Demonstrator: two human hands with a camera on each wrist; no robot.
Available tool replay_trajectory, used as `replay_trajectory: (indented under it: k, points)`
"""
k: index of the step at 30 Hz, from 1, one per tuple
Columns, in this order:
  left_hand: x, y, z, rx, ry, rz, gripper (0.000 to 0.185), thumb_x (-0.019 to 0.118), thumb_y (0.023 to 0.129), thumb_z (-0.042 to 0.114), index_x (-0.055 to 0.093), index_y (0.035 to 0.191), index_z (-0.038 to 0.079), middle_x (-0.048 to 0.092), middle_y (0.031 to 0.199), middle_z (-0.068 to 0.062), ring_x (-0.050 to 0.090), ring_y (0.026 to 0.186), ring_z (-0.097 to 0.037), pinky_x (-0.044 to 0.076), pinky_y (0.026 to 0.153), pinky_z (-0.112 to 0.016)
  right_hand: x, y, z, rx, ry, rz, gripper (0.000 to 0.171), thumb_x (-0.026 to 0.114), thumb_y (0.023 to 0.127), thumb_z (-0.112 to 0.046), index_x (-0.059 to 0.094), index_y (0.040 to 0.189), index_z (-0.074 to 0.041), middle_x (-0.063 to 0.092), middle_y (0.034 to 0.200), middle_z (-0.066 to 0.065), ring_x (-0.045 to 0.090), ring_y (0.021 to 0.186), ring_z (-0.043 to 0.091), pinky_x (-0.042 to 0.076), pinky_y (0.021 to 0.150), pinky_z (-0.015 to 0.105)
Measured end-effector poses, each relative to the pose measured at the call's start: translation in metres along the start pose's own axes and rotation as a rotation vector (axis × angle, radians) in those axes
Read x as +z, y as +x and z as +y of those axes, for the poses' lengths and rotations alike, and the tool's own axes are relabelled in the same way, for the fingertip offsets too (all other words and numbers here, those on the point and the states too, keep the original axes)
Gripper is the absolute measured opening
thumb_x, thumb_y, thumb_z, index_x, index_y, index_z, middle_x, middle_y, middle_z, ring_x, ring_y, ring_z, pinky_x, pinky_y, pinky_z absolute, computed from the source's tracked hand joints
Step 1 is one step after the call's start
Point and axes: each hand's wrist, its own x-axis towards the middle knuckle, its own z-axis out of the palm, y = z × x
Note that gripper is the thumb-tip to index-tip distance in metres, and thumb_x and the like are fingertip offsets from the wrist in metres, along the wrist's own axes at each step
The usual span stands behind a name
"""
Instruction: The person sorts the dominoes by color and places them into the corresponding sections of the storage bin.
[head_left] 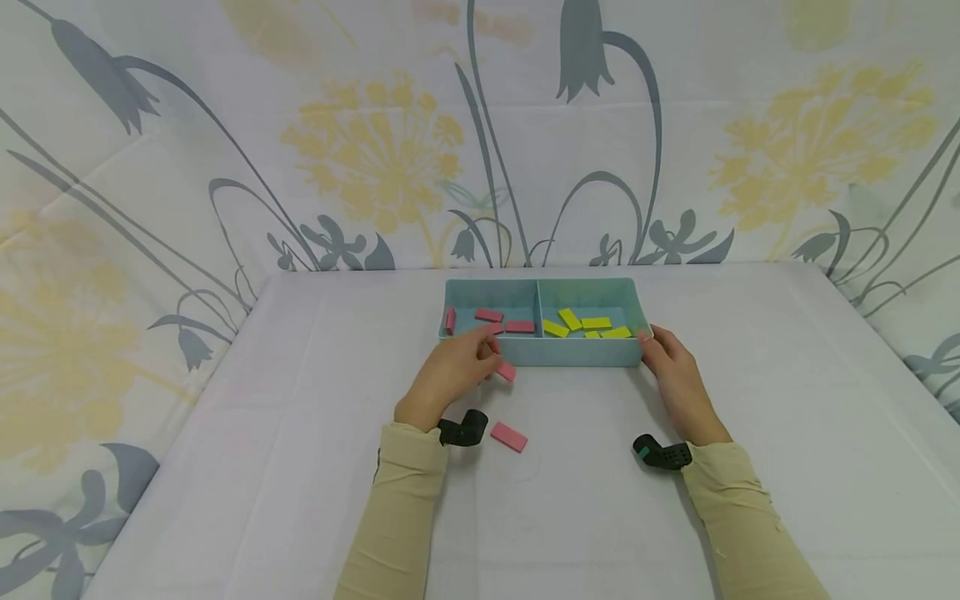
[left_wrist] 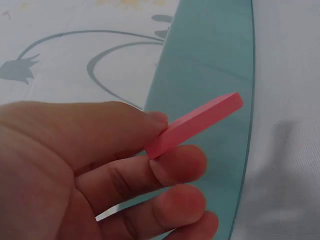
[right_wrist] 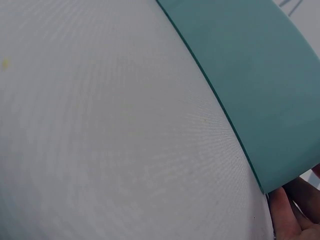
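A pink block [left_wrist: 195,125] is pinched between the thumb and the curled fingers [left_wrist: 180,162] of the left hand [head_left: 450,371], held by one short end so that most of its length juts out free toward the near wall of the teal tray [head_left: 577,352]. The right hand [head_left: 675,375] is laid against the tray's near right corner, fingers curled onto the rim there, though exactly how they press cannot be told. For the step to go well, it is judged that the block should be lifted clear above the near wall before being carried over the left compartment, kept level in the pinch, and released low so that it does not bounce — the tray being steadied by the other hand meanwhile. The tray is set toward the far edge of the table [head_left: 300,467], near its middle, and is split by a divider into two compartments. In the left one several pink blocks [head_left: 489,315] are scattered, one leaning at the left wall; in the right one yellow blocks [head_left: 596,323] are strewn loosely. One more loose pink block [head_left: 508,437] lies flat on the cloth, nearer the front edge, beside the left wrist.
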Motion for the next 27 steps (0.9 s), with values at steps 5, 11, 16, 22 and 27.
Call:
replay_trajectory:
  k: [5, 11, 16, 22, 27]
  points:
    - [-0.0011, 0.0001, -0.0001, 0.015, -0.036, 0.044, 0.014, 0.054, 0.087, 0.024, 0.05, 0.098, 0.017, 0.056, 0.077, 0.004, 0.052, 0.062, -0.013, 0.042, 0.055, -0.027, -0.0003, 0.0, -0.0004, 0.002, -0.008, 0.002, 0.072, 0.036, 0.089, -0.054, 0.019, 0.142, -0.007, 0.022, 0.144, 0.012, 0.029, 0.127, 0.031, 0.023, 0.103, 0.044]
    - [-0.0016, -0.0003, -0.0009, 0.053, -0.048, 0.134, 0.01, 0.052, 0.089, 0.026, 0.048, 0.097, 0.019, 0.055, 0.083, 0.006, 0.051, 0.068, -0.011, 0.042, 0.058, -0.026, -0.0002, 0.0001, 0.0002, 0.01, 0.0, 0.001, 0.072, 0.036, 0.089, -0.053, 0.019, 0.142, -0.007, 0.022, 0.144, 0.013, 0.029, 0.128, 0.031, 0.023, 0.103, 0.044]
    - [-0.0016, 0.0007, -0.0009, 0.091, -0.049, 0.191, 0.008, 0.054, 0.089, 0.025, 0.052, 0.095, 0.02, 0.057, 0.081, 0.009, 0.052, 0.073, -0.008, 0.043, 0.06, -0.026, -0.0001, 0.0001, 0.0004, 0.007, 0.006, 0.003, 0.072, 0.037, 0.089, -0.053, 0.02, 0.141, -0.006, 0.022, 0.144, 0.013, 0.029, 0.127, 0.031, 0.023, 0.103, 0.043]
    - [-0.0019, 0.0028, -0.0015, 0.098, -0.062, 0.261, 0.006, 0.055, 0.089, 0.023, 0.057, 0.094, 0.021, 0.057, 0.082, 0.011, 0.05, 0.072, -0.008, 0.043, 0.061, -0.025, 0.0001, 0.0001, 0.0, 0.002, 0.006, 0.003, 0.072, 0.036, 0.09, -0.053, 0.02, 0.141, -0.006, 0.023, 0.143, 0.014, 0.029, 0.127, 0.031, 0.023, 0.103, 0.043]
    - [-0.0027, 0.0033, -0.0025, 0.121, -0.086, 0.337, 0.008, 0.056, 0.088, 0.022, 0.059, 0.094, 0.019, 0.058, 0.084, 0.008, 0.049, 0.072, -0.009, 0.043, 0.061, -0.026, 0.0005, -0.0002, 0.0001, 0.0, -0.002, 0.006, 0.072, 0.036, 0.09, -0.052, 0.02, 0.141, -0.005, 0.022, 0.143, 0.014, 0.03, 0.127, 0.031, 0.023, 0.103, 0.044]
